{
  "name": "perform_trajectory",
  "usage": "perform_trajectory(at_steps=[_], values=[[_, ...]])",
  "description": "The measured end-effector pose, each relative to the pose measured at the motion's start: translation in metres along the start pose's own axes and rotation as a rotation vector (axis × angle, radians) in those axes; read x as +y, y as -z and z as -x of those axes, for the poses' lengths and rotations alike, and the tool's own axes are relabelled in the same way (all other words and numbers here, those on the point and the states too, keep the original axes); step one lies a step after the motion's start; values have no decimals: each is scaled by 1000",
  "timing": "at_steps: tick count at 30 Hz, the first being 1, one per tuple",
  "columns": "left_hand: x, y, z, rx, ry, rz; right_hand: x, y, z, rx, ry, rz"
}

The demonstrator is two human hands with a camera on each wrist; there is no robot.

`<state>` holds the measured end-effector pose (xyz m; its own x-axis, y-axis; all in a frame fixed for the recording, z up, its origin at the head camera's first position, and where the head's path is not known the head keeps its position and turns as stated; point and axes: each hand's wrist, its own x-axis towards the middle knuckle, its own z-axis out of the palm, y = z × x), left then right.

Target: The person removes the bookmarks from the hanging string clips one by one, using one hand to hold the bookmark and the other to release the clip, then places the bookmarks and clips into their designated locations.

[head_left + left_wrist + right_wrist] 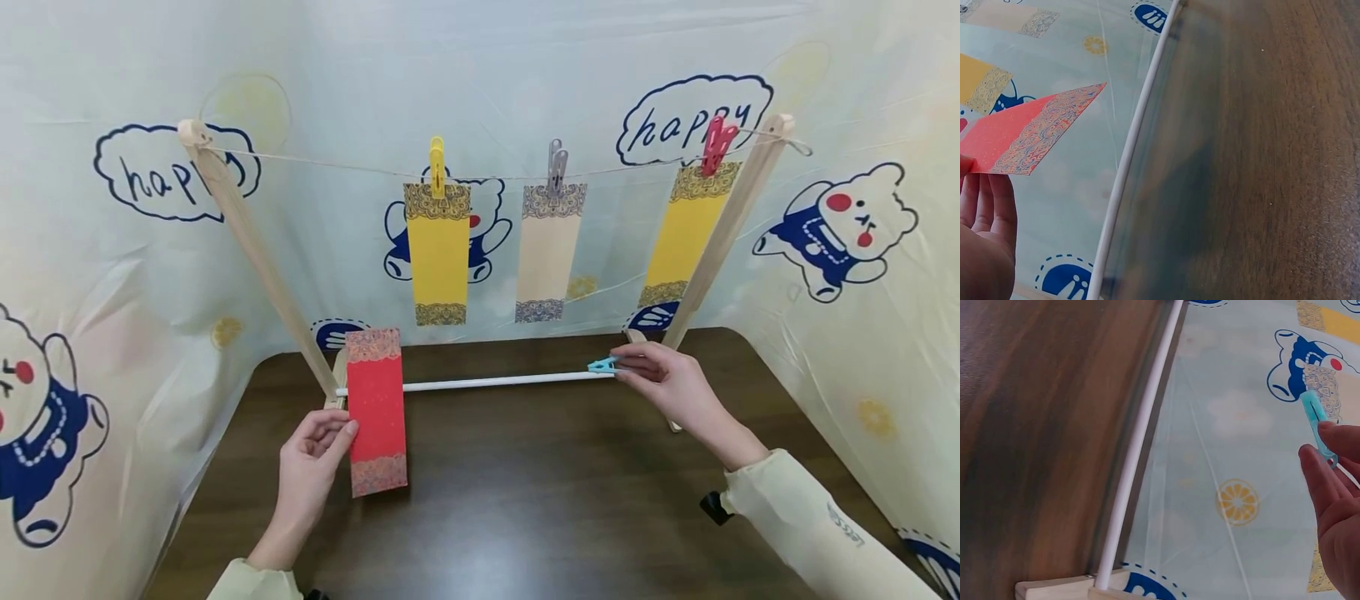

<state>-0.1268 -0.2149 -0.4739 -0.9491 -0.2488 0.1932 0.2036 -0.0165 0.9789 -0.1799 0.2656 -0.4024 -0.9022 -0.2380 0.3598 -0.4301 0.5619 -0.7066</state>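
Note:
My left hand (310, 458) pinches the left edge of a red card (377, 408) with patterned bands at both ends, held upright above the table. In the left wrist view the same red card (1016, 137) juts out from between thumb and fingers. A light blue clothespin (602, 365) sits between the thumb and fingertips of my right hand (667, 383). The right wrist view shows this clothespin (1317, 425) pointing away from the hand. On the string (315, 164) hang a yellow card (439, 262), a beige card (547, 262) and another yellow card (686, 233).
Yellow (437, 167), grey (557, 167) and red (717, 146) clothespins grip the hanging cards. Two wooden posts (255, 250) carry the string, and a white rod (502, 382) joins them low down. A printed curtain (480, 75) stands behind the dark wooden table (517, 483).

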Motion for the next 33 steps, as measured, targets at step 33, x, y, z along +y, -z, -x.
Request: perform_trajectory(at_steps=[33], values=[[-22, 14, 10, -89, 222, -265, 45, -23, 35, -31, 61, 240]])
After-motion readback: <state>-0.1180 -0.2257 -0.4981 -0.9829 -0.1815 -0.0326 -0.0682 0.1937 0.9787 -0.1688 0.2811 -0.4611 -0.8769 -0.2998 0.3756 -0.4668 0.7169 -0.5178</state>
